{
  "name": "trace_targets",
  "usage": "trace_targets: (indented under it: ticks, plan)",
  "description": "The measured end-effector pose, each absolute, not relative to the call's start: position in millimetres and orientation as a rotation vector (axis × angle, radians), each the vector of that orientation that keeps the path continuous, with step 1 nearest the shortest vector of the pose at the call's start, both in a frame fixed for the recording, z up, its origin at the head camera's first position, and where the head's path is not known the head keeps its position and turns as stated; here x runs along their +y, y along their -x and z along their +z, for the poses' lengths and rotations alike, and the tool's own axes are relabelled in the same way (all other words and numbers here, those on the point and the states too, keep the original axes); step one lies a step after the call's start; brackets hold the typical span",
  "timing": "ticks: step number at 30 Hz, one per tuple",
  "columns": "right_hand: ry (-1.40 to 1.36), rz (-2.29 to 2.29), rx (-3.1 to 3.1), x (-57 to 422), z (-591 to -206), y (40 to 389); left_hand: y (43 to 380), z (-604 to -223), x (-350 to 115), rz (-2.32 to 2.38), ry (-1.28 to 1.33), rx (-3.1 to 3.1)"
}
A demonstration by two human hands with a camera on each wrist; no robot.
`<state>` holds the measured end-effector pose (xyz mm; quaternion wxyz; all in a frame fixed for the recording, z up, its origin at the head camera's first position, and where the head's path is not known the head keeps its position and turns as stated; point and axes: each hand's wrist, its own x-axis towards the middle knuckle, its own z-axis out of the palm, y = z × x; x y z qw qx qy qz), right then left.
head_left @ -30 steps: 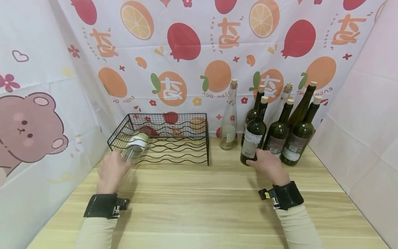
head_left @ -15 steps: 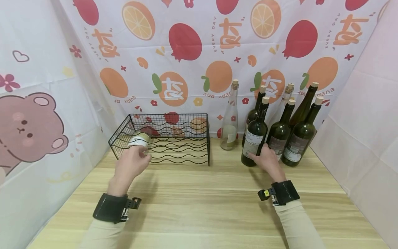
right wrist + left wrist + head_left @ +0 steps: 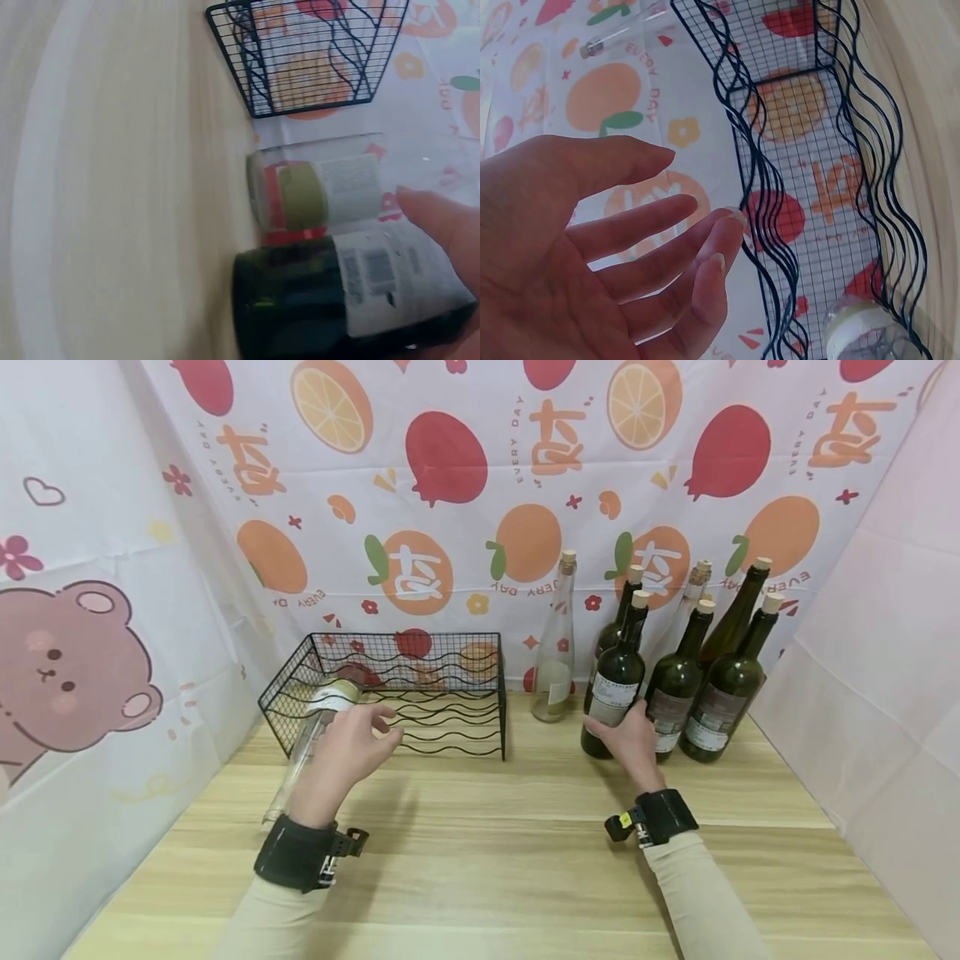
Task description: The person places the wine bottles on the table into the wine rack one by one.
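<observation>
I see a pale wooden bench [image 3: 480, 860] with a fruit-print cloth [image 3: 450, 535] hanging behind it. The labelled green bottle [image 3: 615, 689] is upright right of centre on the bench, and I have the right hand [image 3: 633, 739] wrapped low around it, thumb across the front of its label; the remaining fingers are hidden from me. The left hand [image 3: 345, 752] holds nothing: its fingers bend loosely, with the thumb well apart from them. Under that hand and wrist, the lying clear bottle [image 3: 330, 695] slants across the left end of the black wire rack [image 3: 427, 697], its neck jutting past the front toward me; the hand and wrist block part of it.

A standing clear bottle [image 3: 553, 672] is between the rack and the gripped bottle. To the right, two more green bottles [image 3: 671, 689] stand in the front row, the nearer one close against the right hand, and further corked bottles [image 3: 731, 618] crowd behind, partly covered.

My left wrist view alone makes the gap between thumb and fingers plain, with just the base end of the lying bottle at its lower edge. My right wrist view brings up a barcode on the gripped bottle's label, too blurred to read.
</observation>
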<state>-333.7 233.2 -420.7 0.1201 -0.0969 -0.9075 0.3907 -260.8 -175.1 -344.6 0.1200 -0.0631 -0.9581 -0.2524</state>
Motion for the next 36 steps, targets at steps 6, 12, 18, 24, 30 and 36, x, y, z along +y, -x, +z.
trace_targets:
  ticks: [6, 12, 18, 24, 30, 36]
  plan:
    - [0.399, 1.084, -2.504, 223, -429, 339, 260, -345, -168, -0.729, 0.205, -2.789]
    - [0.332, 1.062, -2.460, 227, -432, 341, 258, -344, -169, -0.711, 0.219, -2.779]
    - [0.115, 0.973, -2.578, 235, -415, 337, 256, -342, -166, -0.699, 0.237, -2.768]
    - [-0.115, 0.875, -2.706, 232, -393, 327, 252, -339, -162, -0.729, 0.297, -2.781]
    - [-0.289, 0.658, -2.767, 220, -373, 310, 249, -338, -159, -0.635, 0.620, -2.760]
    - [-0.419, 0.441, -2.790, 205, -364, 296, 242, -339, -151, -0.495, 0.909, -2.646]
